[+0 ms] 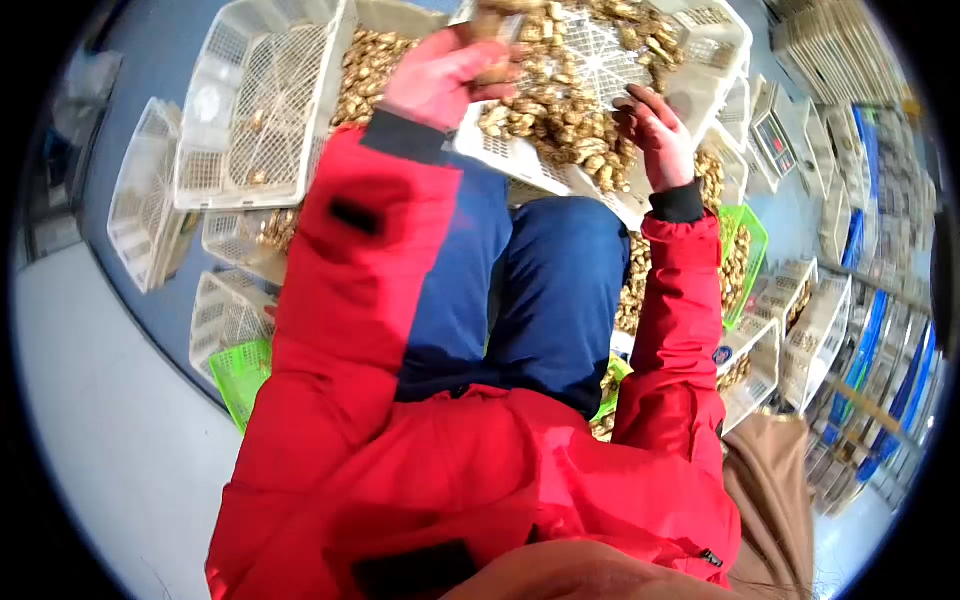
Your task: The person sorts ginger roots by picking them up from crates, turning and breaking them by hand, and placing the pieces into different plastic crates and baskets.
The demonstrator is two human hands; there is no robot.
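Note:
Over the far end of the white plastic crate (510, 152) in front of my knees, my left hand (440, 80) is closed on a brown piece (495, 62), blurred by motion. Its exact kind is hard to make out. Below and right of it, a heap of small lumpy yellow-brown pieces (560, 125) lies along the crate's near side, with bare lattice floor (595, 55) behind. My right hand (655, 135) hovers at the heap's right edge. Its darkened fingers are loosely bent and apart, with nothing visible in them.
A white lattice crate (260, 110) with a few pieces stands at left, other crates below it. Green baskets (240, 375) (742, 265) sit on both sides. A scale with a display (773, 140) stands at right, near racks with blue parts (870, 350).

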